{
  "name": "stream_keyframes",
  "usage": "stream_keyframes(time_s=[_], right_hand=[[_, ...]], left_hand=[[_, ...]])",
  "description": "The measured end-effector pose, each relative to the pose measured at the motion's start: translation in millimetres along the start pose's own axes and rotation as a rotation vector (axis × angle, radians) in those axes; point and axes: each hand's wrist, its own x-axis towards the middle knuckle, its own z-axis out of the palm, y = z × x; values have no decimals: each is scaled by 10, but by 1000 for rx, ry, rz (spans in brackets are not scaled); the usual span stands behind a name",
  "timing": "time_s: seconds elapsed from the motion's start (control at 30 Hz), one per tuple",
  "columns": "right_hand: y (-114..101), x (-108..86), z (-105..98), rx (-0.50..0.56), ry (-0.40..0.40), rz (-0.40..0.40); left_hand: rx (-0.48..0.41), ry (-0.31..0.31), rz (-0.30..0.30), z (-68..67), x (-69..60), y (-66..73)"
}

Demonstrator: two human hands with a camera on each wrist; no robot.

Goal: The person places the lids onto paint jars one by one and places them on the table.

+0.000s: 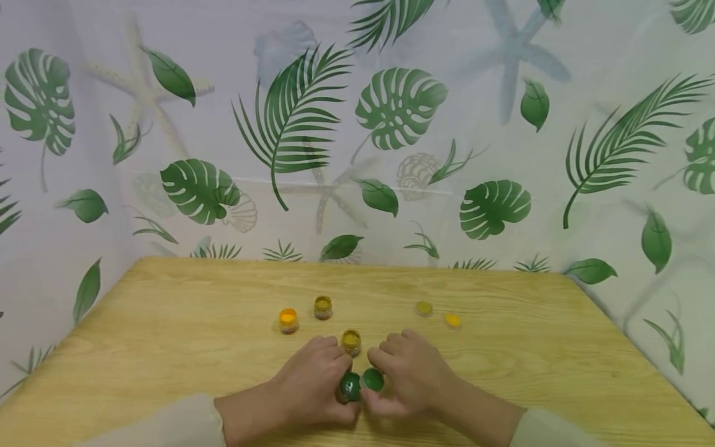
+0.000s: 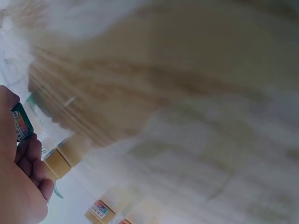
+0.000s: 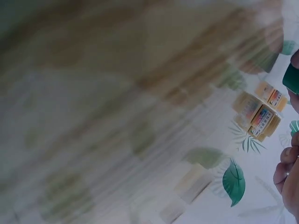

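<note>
In the head view my left hand [image 1: 314,382] grips a small jar of green paint [image 1: 350,387] between thumb and fingers, low over the front of the table. The jar's label shows in the left wrist view, where my left hand [image 2: 21,163] curls beside it. Close against the jar, my right hand [image 1: 413,379] pinches a round green lid [image 1: 373,379] whose inside faces up. Part of something green [image 3: 292,78] shows at the right wrist view's edge, near the fingers. Just beyond both hands stands an uncapped jar of mustard-yellow paint [image 1: 350,342].
Farther back on the wooden table [image 1: 223,298] are an uncapped orange-yellow paint jar [image 1: 288,319] and another mustard-yellow jar [image 1: 323,307]. To the right lie a mustard lid [image 1: 424,308] and a bright yellow lid [image 1: 453,320]. A leaf-patterned curtain [image 1: 402,205] hangs behind the table.
</note>
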Motion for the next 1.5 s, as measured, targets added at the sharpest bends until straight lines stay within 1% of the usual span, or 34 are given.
stream_keyframes(time_s=[0.17, 0.27, 0.33, 0.47, 0.57, 0.8, 0.93, 1.03, 1.1, 1.17, 1.27, 1.4, 1.5], right_hand=[[-1, -6, 10, 12, 2, 21], [-10, -9, 18, 21, -17, 26], [-20, -8, 29, 36, -36, 27], [-56, 5, 43, 74, -53, 5], [-81, 20, 47, 86, -54, -12], [-107, 41, 71, 72, -9, -53], [-108, 34, 83, 55, 1, -48], [-86, 22, 90, 49, 45, -32], [-67, 17, 88, 44, 76, -18], [-51, 11, 85, 32, 86, -10], [-38, 9, 78, -6, 58, -15], [-40, 15, 74, -44, 28, -52], [-43, 19, 76, -55, 30, -76]], left_hand=[[-34, -2, 3, 6, 23, 8], [-65, -3, 9, 7, 31, 20], [-68, -11, 7, 7, 32, 28], [-70, -33, -1, 13, 26, 40], [-67, -35, 14, 22, 26, 44], [-16, 4, 68, 39, 29, 56], [-1, 48, 80, 53, 26, 54], [-3, 75, 67, 67, 17, 42], [-6, 81, 57, 70, 14, 35], [-4, 84, 52, 71, 14, 31], [7, 72, 38, 64, 15, 23], [9, 53, 15, 54, 13, 11], [13, 64, 14, 55, 15, 2]])
